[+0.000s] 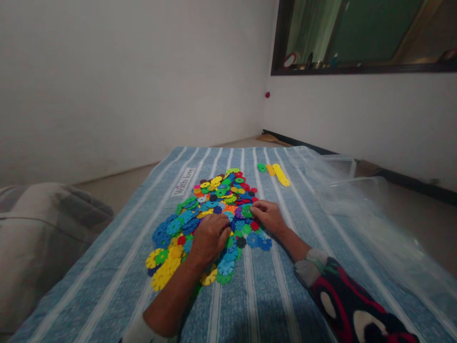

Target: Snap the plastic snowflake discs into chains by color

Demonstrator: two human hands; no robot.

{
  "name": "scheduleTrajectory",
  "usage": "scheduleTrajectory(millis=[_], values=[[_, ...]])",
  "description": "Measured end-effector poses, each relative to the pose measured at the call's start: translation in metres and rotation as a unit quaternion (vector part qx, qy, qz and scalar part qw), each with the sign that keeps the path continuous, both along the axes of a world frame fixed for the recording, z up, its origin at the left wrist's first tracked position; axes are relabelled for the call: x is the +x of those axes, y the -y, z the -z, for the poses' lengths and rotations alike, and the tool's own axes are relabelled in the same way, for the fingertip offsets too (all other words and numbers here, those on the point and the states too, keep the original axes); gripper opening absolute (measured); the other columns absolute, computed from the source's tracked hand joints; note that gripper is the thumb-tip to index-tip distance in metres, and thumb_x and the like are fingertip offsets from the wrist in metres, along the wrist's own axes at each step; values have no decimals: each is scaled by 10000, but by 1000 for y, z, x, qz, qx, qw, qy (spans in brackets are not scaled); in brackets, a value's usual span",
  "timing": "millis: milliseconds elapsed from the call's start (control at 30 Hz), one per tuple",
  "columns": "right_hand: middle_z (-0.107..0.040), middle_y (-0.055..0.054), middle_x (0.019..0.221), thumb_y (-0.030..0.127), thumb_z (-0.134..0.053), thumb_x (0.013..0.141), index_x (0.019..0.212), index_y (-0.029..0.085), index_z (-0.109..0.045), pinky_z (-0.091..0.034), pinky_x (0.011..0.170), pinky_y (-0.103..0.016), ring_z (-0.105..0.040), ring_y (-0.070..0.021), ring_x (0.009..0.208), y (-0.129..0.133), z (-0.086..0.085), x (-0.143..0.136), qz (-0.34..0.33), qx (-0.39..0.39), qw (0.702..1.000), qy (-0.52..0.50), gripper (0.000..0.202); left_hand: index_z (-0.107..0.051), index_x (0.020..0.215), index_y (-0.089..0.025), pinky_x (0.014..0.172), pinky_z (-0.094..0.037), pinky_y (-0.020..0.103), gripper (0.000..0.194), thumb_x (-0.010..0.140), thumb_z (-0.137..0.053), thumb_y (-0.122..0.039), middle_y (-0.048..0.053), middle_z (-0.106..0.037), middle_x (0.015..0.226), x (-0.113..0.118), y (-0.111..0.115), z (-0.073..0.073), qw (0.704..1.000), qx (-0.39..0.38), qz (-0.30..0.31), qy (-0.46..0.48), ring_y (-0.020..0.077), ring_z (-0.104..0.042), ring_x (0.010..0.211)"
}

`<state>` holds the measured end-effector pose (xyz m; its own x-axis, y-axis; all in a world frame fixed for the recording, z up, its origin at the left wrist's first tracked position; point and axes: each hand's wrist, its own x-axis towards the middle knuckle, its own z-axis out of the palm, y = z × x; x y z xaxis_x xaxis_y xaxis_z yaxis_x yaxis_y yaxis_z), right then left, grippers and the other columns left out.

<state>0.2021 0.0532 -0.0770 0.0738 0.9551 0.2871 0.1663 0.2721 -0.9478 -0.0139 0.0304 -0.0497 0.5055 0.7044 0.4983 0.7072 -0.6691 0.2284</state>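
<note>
Plastic snowflake discs (218, 209) heap between the side edges of the striped tablecloth (117, 267), probably for two-handed reach; your right hand (268, 217) pinches a green disc (246, 211), your left hand (210, 234) curls, grip hidden.

The discs (217, 202) are looking like smooth plastic, and the tablecloth (121, 267) is showing a matt, slightly rough weave. The boxes (352, 194) are showing clear, shiny plastic; the sleeve (342, 295) is looking like soft cloth, the wall (143, 85) smooth and matt.

perhaps a red-rimmed mirror (290, 60) in the dark-framed window (371, 31); pale cloth (46, 247) at left.
</note>
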Motion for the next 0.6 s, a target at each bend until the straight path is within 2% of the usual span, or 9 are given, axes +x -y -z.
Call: scheduleTrajectory(millis=[67, 133, 233, 333, 433, 600], values=[[-607, 18, 548, 354, -634, 718, 675, 172, -666, -434, 505, -223, -552, -121, 502, 0, 0, 1, 1, 2, 1000, 2, 190, -701, 844, -186, 909, -507, 438, 156, 832, -546, -205, 102, -714, 1033, -3, 3, -9, 999, -43, 29, -14, 246, -641, 987], [-607, 17, 544, 360, -632, 723, 680, 170, -669, -434, 498, -223, -551, -121, 496, 0, 0, 2, 2, 2, 1000, 4, 198, -720, 876, -214, 999, -457, 466, 131, 787, -624, -221, 92, -664, 1195, -7, 7, -19, 992, -100, 64, -36, 266, -595, 1121], [-610, 16, 542, 362, -634, 724, 692, 168, -675, -437, 495, -224, -551, -122, 494, 0, 0, 3, 3, 3, 1000, 11, 201, -730, 1012, -297, 1095, -351, 531, 350, 666, -772, -273, 64, -470, 1454, -9, 15, -32, 972, -191, 101, -94, 345, -413, 1340], [-612, 15, 544, 360, -635, 724, 702, 169, -676, -442, 500, -224, -562, -126, 501, -1, 2, 3, 3, 2, 1000, 13, 196, -703, 1099, -352, 1111, -293, 591, 545, 576, -841, -280, 58, -359, 1531, -7, 21, -35, 959, -232, 90, -138, 396, -295, 1404], [-612, 15, 547, 360, -633, 728, 710, 169, -676, -447, 503, -225, -563, -127, 502, -1, 4, 4, 2, -1, 1000, 14, 196, -697, 1111, -345, 1118, -268, 611, 577, 559, -850, -277, 80, -350, 1532, -5, 20, -30, 960, -219, 76, -156, 400, -288, 1408], [-608, 17, 546, 357, -628, 728, 699, 171, -669, -439, 500, -224, -553, -121, 492, -1, 5, 4, 2, 5, 1000, 20, 193, -691, 1086, -229, 1113, -312, 579, 404, 686, -736, -204, 154, -461, 1438, -8, 8, -16, 983, -124, 15, -133, 366, -364, 1372]])
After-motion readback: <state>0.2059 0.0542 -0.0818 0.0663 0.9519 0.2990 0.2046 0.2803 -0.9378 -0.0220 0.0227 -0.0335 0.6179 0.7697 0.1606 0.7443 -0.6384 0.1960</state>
